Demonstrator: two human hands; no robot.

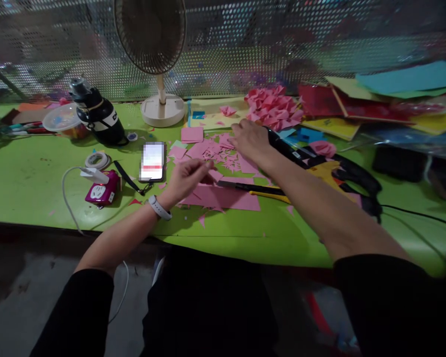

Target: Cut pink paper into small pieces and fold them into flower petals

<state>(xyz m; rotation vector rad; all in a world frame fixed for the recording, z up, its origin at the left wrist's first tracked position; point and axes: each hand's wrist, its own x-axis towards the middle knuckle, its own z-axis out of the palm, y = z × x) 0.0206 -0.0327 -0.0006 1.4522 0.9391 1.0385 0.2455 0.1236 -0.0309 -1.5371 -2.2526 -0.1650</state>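
My left hand [188,177] hovers over a pink paper sheet [226,197] on the green table [29,173], its fingers curled and pinched together; what they hold I cannot make out. My right hand [250,140] reaches farther out, fingers bent down onto a scatter of small pink paper pieces [217,151]. A yellow-and-black utility knife [252,189] lies on the sheet under my right forearm. A heap of folded pink paper shapes [273,106] sits beyond my right hand.
A phone [152,161], a pink power adapter [102,188] with a white cable, a tape roll [96,159], a black bottle [98,113] and a desk fan [159,59] stand at the left. A black glue gun [342,166] and stacked coloured paper [390,94] lie at the right.
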